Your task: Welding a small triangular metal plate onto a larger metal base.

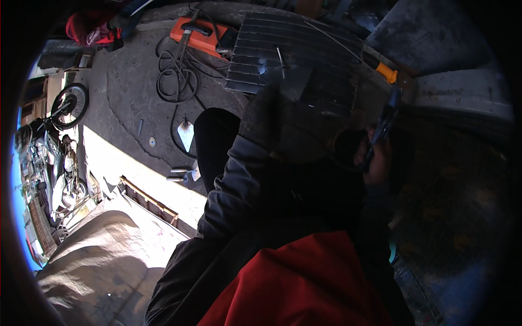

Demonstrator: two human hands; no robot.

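My left hand [269, 117], in a dark glove, lies against the lower edge of a slatted metal panel [296, 51] that stands in front of me. Shadow hides its fingers, so its grip is unclear. My right hand [379, 158] is closed around a dark clamp-like tool [387, 120] that points up toward the panel's right side. A thin metal rod [280, 56] lies on the slats. Just above the tool, an orange-handled piece [386, 71] sits at the panel's right edge. My dark sleeves and a red garment [304, 282] fill the lower middle.
An orange machine [199, 33] with coiled black cables [175, 79] sits on the concrete ground behind the panel. A motorcycle [57, 144] is parked at the far left. Small metal pieces [182, 174] lie near a sunlit strip. A tan mound [103, 255] lies at lower left.
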